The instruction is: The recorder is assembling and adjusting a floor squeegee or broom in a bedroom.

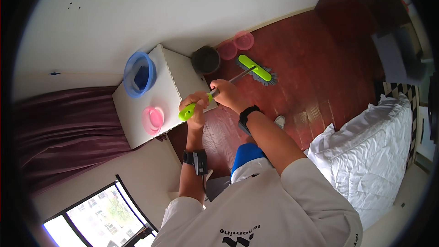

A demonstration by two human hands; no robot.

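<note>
A mop [256, 69] with a bright green head and a grey fringe rests on the dark red floor, ahead of me and a little to the right. Its metal pole slants up toward me and ends in a green grip. My left hand [195, 107] is wrapped round the pole's upper end, at the green grip. Farther down, my right hand [226, 95] closes round the metal pole. Both wrists carry black bands. Part of the pole is hidden behind my fingers.
On a white table [176, 71] to the left stand a blue basin [152, 71] with something dark blue inside and a pink basin [154, 120]. Beyond it, a dark bin [206, 60] and two pink basins [244, 40] line the wall. A white-quilted bed [366, 155] is at right.
</note>
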